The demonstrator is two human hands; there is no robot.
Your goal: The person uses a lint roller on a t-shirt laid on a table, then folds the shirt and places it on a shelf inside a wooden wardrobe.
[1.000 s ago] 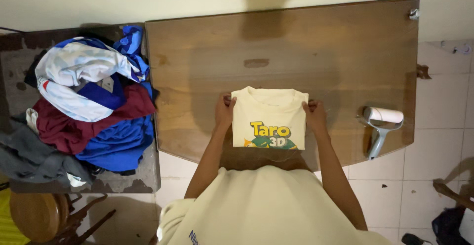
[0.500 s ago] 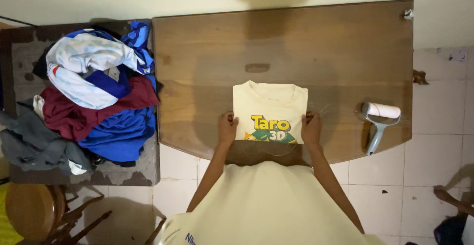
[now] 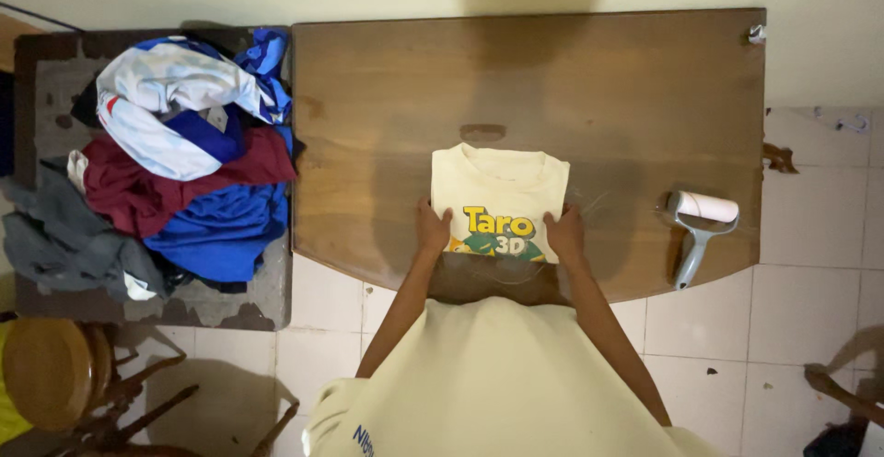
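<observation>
The broad brown wooden worktop (image 3: 599,80) carries very little: one garment near its front edge and a tool off to the right. On a darker, lower stand to its left lies the heap of unfolded clothes (image 3: 157,181), a tangle of white-and-blue, maroon, royal blue and grey fabric, none of it sorted or flattened. Judging by that, most of the folding is left to do, and no stack of finished pieces shows anywhere in view.

The cream short-sleeved T-shirt (image 3: 499,201) lies flat in front of the person, already brought down to a neat rectangle with its collar at the far end and its sleeves tucked out of sight. This piece looks nearly done. On its lower front is a printed chest graphic, a band of yellow lettering over a green and blue shape, sitting between the two hands.

The left hand (image 3: 431,229) presses on the shirt's left lower edge and the right hand (image 3: 564,231) on the right lower edge. The fingers seem curled onto the cloth, though from above I cannot tell whether they pinch it or only rest flat.

A lint roller with a white roll and pale grey-blue handle (image 3: 698,227) lies well apart to the right, untouched.
</observation>
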